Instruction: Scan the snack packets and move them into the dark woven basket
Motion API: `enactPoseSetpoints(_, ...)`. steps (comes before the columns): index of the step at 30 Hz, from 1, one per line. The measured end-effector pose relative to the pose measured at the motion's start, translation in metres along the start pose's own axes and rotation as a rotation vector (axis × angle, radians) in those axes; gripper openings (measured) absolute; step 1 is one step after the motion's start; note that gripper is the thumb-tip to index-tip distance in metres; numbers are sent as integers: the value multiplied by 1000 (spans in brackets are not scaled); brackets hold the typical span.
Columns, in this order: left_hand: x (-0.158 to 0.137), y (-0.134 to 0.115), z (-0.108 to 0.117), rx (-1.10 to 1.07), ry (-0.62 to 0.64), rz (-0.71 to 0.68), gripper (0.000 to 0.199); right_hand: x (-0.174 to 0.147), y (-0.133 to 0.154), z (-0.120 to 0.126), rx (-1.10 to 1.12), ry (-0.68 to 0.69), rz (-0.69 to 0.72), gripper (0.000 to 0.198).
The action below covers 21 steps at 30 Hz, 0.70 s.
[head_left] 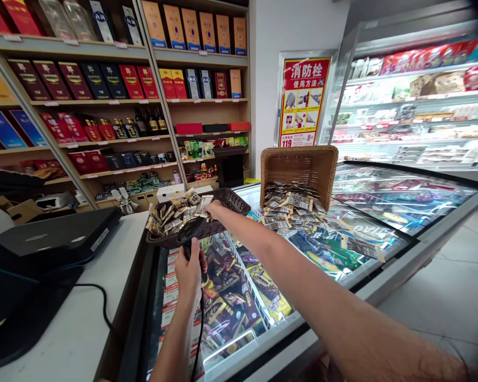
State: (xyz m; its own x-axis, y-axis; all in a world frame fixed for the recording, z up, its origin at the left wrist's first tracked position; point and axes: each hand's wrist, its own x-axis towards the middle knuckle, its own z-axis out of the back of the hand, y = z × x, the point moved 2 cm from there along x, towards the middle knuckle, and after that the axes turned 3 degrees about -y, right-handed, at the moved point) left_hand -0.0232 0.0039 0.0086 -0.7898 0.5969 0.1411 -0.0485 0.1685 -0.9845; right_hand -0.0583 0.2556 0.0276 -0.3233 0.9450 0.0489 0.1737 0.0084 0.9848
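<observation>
My left hand (189, 276) is wrapped round the handle of a black barcode scanner (191, 229), whose cable hangs down past my wrist. The scanner's head is beside a dark woven basket (233, 200) heaped with small snack packets (173, 215). Stretched across the freezer, my right hand (214, 210) has its fingers closed at a small packet (204, 203) with a pale label, over that basket. To the right, a tan wicker basket (298, 155) lies tipped on its side, and more small packets (290, 204) spill out of its mouth onto the glass.
Beneath both baskets is a glass-topped chest freezer (302, 313) with bagged goods inside. A white counter (79, 313) with a black checkout machine (56, 233) stands at the left. Shelves of boxed bottles (103, 79) and a lit open fridge (418, 106) are behind.
</observation>
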Motion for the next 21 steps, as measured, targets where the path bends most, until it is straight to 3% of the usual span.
enactPoseSetpoints(5,-5,-3,-5,-11,33,1,65,-13,17,43,4,-90,-67,41)
enactPoseSetpoints(11,-12,5,-16,20,161,-40,59,-85,21,148,246,-88,-69,78)
enactPoseSetpoints(14,-14,10,-21,35,194,-70,58,-123,7,195,249,-135,-118,80)
enactPoseSetpoints(17,-17,14,-25,35,215,-66,59,-142,-9,220,239,-163,-138,72)
enactPoseSetpoints(21,-22,19,-31,56,301,-39,58,-145,-21,231,226,-231,-78,62)
